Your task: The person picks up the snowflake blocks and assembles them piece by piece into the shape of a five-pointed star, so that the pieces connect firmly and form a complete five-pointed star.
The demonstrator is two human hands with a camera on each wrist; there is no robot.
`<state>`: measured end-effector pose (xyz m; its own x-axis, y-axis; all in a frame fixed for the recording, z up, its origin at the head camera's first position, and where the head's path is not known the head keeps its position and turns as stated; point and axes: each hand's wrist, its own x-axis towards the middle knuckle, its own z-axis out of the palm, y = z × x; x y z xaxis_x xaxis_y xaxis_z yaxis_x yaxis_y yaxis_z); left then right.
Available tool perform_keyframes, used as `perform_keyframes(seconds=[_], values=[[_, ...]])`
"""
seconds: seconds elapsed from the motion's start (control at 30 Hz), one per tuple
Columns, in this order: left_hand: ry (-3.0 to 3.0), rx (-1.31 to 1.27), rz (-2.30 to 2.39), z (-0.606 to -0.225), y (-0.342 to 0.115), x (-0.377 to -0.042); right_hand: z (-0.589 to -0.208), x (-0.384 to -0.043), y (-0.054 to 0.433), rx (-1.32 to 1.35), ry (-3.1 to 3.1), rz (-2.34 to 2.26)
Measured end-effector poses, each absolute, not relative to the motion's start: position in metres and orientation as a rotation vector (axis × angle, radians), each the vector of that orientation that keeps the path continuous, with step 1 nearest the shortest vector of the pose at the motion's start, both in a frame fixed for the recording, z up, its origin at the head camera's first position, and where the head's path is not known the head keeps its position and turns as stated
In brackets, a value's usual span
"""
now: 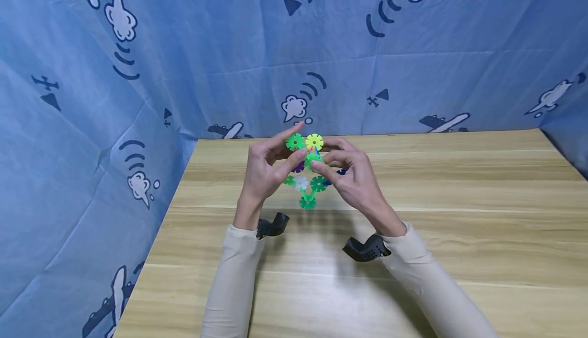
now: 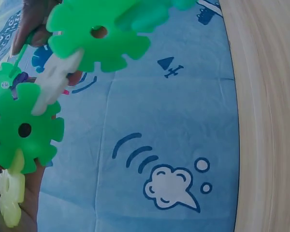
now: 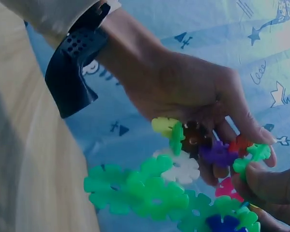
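Observation:
Both hands hold up a joined figure of notched plastic snowflake discs over the table. My left hand (image 1: 265, 168) grips its left side, with the thumb near a purple disc (image 3: 218, 153) and the index finger stretched upward. From the right, my right hand (image 1: 356, 178) pinches a green snowflake disc (image 1: 313, 162) between thumb and fingers. A green and a yellow disc (image 1: 314, 142) stand side by side at the top. Lower down are a white disc (image 1: 300, 183) and several green ones, with a green disc (image 1: 308, 202) lowest. Fingers hide part of the middle.
Below the hands lies a wood-grain table (image 1: 312, 282). A blue printed curtain (image 1: 321, 47) hangs behind it and along its left side. Each wrist wears a black strap mount, the left mount (image 1: 273, 225) and the right mount (image 1: 366, 248).

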<state>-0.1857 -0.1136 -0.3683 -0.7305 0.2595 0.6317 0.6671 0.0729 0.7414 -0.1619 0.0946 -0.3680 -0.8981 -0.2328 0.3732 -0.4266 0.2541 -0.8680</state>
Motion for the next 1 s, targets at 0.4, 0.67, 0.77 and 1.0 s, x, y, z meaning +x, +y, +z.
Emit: perform_keyframes(seconds=[0.4,0.67,0.77,1.0], values=[[-2.009,-0.92,-1.685,-0.3695,-0.1097,-0.1872,-0.3681,-0.1609,0.0938,0.593,-2.32,1.723],[-2.007,-0.933,-1.666,-0.371,-0.1102,-0.1871,-0.3682,-0.1599,0.0933,0.601,-2.328,1.66],[-2.005,-0.935,-1.65,-0.3722,-0.1095,-0.1868,-0.3685,-0.1593,0.0928,0.583,-2.323,1.731],[-1.981,-0.956,-1.681,-0.3742,-0.109,-0.1881,-0.3676,-0.1581,0.0926,0.593,-2.312,1.643]])
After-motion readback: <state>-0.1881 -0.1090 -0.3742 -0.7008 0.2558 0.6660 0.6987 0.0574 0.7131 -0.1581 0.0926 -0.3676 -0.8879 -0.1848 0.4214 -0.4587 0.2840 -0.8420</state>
